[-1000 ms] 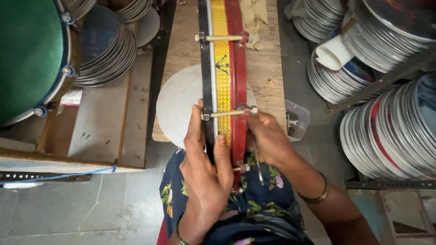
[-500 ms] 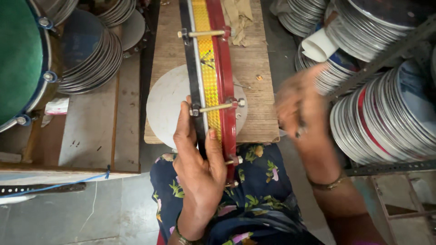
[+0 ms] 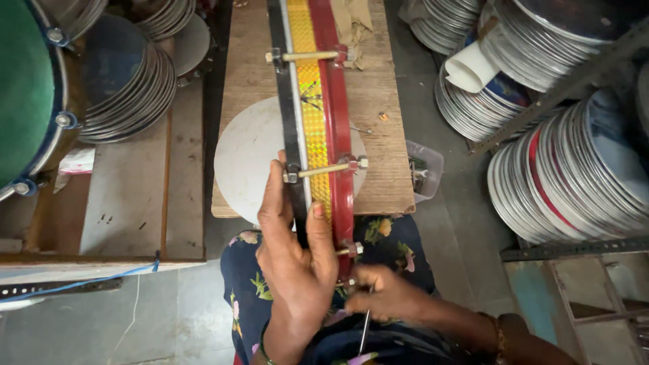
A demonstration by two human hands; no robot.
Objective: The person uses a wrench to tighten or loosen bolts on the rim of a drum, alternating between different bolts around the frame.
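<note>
Head view: the drum frame (image 3: 314, 128) runs off the top edge, and its near end is hidden behind the hands. Left hand (image 3: 295, 260) wraps the frame's black rim, thumb pressed on the glittery yellow band. Right hand (image 3: 384, 294) is curled closed around a thin metal tool (image 3: 364, 329) beside the lowest tension bolt (image 3: 348, 250). Red-rimmed, the frame stands on edge on the wooden surface (image 3: 382, 162), over a white disc (image 3: 247, 159).

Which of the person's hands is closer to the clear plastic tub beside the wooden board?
The right. The right hand sits low by the drum's bottom bolt, just below-left of the plastic tub. The left hand grips the drum's rim farther left, with the drum between it and the tub.
</note>
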